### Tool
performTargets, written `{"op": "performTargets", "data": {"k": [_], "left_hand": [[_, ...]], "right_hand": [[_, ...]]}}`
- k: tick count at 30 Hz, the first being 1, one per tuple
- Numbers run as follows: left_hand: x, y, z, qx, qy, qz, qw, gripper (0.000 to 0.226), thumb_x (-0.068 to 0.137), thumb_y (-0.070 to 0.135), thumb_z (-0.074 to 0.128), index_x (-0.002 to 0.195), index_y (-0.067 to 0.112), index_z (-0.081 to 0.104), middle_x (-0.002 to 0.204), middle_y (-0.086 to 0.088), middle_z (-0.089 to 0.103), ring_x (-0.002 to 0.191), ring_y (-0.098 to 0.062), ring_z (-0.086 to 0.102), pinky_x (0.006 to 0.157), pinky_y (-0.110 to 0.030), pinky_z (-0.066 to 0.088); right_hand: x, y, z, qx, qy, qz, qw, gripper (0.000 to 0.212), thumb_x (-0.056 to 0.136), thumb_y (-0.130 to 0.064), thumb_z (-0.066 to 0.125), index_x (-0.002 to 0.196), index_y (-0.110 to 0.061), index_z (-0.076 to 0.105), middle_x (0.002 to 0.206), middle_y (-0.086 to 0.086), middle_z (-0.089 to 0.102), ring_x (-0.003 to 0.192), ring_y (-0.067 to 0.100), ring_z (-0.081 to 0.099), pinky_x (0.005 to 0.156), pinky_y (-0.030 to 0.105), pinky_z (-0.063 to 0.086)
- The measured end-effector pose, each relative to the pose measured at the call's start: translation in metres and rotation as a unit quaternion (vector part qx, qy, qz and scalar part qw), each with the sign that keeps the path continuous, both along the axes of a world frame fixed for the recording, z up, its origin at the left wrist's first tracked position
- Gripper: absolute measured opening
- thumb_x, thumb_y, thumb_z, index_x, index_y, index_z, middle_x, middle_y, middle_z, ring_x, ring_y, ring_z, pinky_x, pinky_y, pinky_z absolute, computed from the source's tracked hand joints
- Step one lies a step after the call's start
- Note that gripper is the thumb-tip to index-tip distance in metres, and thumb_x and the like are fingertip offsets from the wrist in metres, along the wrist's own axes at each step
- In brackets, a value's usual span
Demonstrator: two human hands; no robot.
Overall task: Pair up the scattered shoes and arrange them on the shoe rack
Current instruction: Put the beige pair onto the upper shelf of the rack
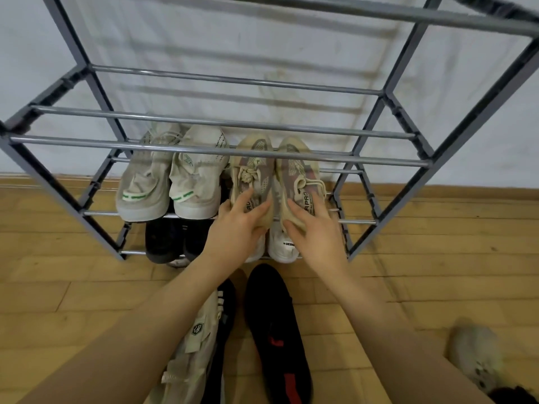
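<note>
A grey metal shoe rack (221, 123) stands against the white wall. On its second-lowest shelf sit a white pair with green heel tabs (172, 182) on the left and a beige-and-mauve knit pair on the right. My left hand (236, 228) grips the heel of the left beige shoe (253, 170). My right hand (316, 228) grips the heel of the right beige shoe (297, 170). On the bottom shelf are a black pair (172, 240) and a white pair (281, 246), partly hidden by my hands.
On the wooden floor near me lie a black shoe with red marks (277, 330), a cream-and-black shoe (204, 339) and a blurred beige shoe (475, 354) at the right edge. The rack's upper shelves hold nothing.
</note>
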State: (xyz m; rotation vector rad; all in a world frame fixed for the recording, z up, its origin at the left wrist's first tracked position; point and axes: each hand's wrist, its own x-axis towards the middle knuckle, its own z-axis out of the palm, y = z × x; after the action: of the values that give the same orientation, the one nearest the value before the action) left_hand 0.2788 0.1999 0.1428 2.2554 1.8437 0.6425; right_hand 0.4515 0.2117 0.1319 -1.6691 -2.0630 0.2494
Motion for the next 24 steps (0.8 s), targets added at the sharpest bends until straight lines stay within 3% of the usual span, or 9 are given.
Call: {"op": "performTargets", "data": {"k": [8, 14, 19, 24], "left_hand": [[0.000, 0.019, -0.007, 0.035, -0.032, -0.003, 0.999, 0.046, 0.079, 0.013, 0.071, 0.123, 0.018, 0.061, 0.138, -0.018, 0.046, 0.106, -0.058, 0.045, 0.089, -0.065, 0.040], [0.000, 0.018, -0.018, 0.064, -0.022, 0.024, 0.997, 0.047, 0.078, 0.021, 0.073, 0.123, 0.025, 0.060, 0.138, -0.010, 0.049, 0.110, -0.055, 0.047, 0.082, -0.062, 0.045], [0.000, 0.009, -0.020, 0.076, 0.045, 0.028, 0.996, 0.050, 0.088, 0.042, 0.042, 0.136, 0.029, 0.046, 0.145, -0.008, 0.041, 0.114, -0.052, 0.047, 0.085, -0.059, 0.044], [0.005, -0.015, -0.012, 0.084, 0.051, 0.025, 0.995, 0.050, 0.087, 0.036, 0.043, 0.135, 0.021, 0.048, 0.140, -0.011, 0.046, 0.123, -0.044, 0.043, 0.093, -0.056, 0.039]], "right_hand": [[-0.005, 0.021, -0.002, 0.036, 0.007, 0.021, 0.999, 0.038, 0.093, -0.033, 0.055, 0.131, -0.026, 0.055, 0.152, 0.012, 0.030, 0.122, 0.046, 0.040, 0.096, 0.053, 0.041], [-0.011, 0.021, -0.007, 0.044, 0.002, -0.005, 0.999, 0.037, 0.093, -0.036, 0.055, 0.130, -0.031, 0.055, 0.151, 0.008, 0.034, 0.124, 0.047, 0.038, 0.092, 0.049, 0.043], [-0.015, 0.016, -0.012, 0.022, 0.003, -0.028, 0.999, 0.040, 0.096, -0.041, 0.046, 0.136, -0.039, 0.045, 0.156, 0.000, 0.022, 0.136, 0.040, 0.024, 0.097, 0.047, 0.040], [-0.012, -0.003, -0.009, 0.024, 0.028, -0.030, 0.999, 0.041, 0.098, -0.035, 0.042, 0.140, -0.036, 0.040, 0.157, 0.004, 0.016, 0.138, 0.036, 0.022, 0.108, 0.046, 0.029]]}}
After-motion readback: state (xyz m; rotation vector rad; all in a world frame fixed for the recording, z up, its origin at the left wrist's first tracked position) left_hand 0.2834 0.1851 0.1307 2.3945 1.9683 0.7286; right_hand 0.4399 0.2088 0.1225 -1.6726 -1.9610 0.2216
